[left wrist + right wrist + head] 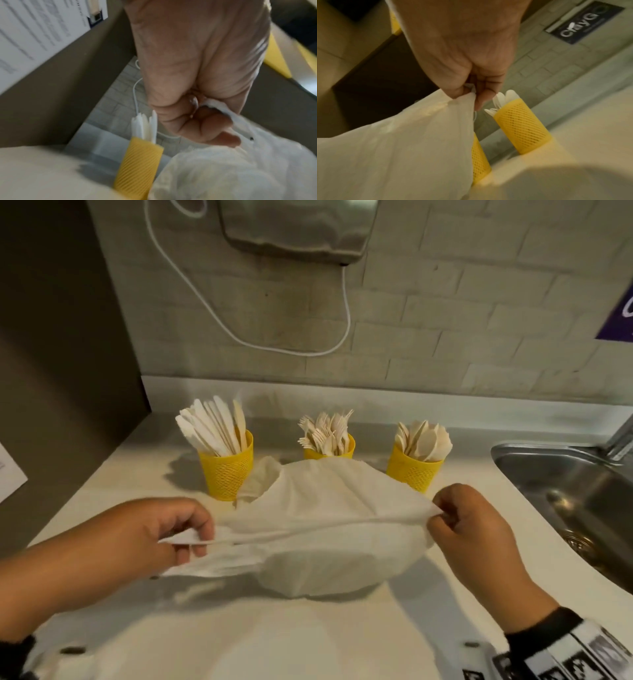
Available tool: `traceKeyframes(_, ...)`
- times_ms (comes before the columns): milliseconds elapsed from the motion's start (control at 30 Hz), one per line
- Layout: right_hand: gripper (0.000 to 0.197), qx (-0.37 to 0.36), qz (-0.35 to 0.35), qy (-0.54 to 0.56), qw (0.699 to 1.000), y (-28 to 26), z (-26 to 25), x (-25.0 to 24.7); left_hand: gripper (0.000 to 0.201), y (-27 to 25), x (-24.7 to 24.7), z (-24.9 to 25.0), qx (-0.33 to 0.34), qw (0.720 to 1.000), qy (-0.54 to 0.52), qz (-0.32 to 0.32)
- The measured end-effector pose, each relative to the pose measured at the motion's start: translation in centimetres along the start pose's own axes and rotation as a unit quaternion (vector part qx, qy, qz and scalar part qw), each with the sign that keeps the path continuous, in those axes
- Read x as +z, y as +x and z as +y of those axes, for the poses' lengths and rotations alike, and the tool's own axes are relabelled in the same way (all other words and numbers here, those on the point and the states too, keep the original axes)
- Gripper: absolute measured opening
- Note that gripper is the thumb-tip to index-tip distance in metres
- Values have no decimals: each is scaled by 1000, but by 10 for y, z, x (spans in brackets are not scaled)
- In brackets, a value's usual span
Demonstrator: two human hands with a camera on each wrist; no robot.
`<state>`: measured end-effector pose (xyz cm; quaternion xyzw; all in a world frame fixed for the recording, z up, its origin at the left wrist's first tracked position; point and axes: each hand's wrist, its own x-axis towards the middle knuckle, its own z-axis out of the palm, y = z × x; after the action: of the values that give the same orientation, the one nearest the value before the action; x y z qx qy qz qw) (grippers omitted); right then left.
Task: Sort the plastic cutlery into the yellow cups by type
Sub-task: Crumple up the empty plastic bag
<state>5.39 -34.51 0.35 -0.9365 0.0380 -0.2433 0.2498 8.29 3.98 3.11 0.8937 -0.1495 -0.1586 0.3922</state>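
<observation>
Three yellow cups stand in a row along the back edge of the desk (462, 549): the knife cup (227, 470), the fork cup (329, 451) and the spoon cup (415, 470), each filled with cutlery. One white sheet (318, 529) hangs in front of them, pinched at either end by the left hand (154, 532) and right hand (469, 529).
</observation>
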Motion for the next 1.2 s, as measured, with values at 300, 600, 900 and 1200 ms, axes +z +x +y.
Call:
traceKeyframes(300, 10, -150, -432, -211, 864, -3, 9, -28, 4, -5, -23, -128, -116, 935, 288, -171)
traceKeyframes(600, 48, -89, -490, -133, 857, 74, -41, 6, 48, 59, -34, 15, 29, 993, 115, -12)
traceKeyframes(900, 82, 20, -614, 115, 781, 70, -90, 87, 18, 107, 24, 31, -12, 974, 222, -54)
traceKeyframes(1200, 40, 15, -485, 442, 754, 74, -93, 64, 76, 74, -5, 68, 125, 976, -180, 21)
